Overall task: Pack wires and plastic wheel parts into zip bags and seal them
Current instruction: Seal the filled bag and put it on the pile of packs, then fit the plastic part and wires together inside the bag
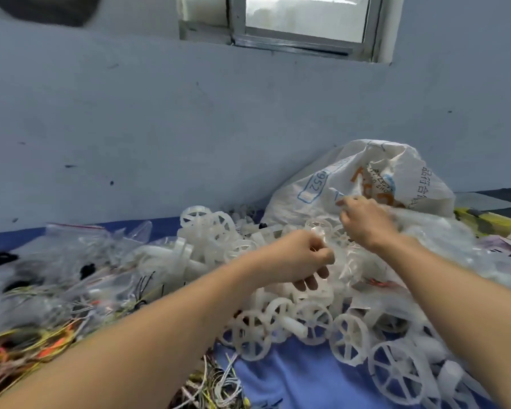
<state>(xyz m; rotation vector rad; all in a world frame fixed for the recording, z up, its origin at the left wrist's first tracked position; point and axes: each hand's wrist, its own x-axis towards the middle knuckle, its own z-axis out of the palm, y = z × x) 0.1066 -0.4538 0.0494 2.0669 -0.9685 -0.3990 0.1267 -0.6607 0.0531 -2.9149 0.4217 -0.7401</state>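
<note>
Both hands are working one clear zip bag (pixel 347 261) above the heap of white plastic wheels (pixel 304 320) — we are judging this the sealing step. Our left hand (pixel 295 258) is pinching the bag's edge; our right hand (pixel 366 222) is gripping its far end. Wires (pixel 30 343) are lying left. Next we are needing a press along the zip.

Two hands (pixel 295 258), one printed sack (pixel 363 178), dozens of wheels (pixel 348 338)

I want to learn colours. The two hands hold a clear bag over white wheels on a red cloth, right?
Not quite: the cloth is blue, not red. The head view shows the left hand and right hand holding a clear bag over white wheels.
</note>
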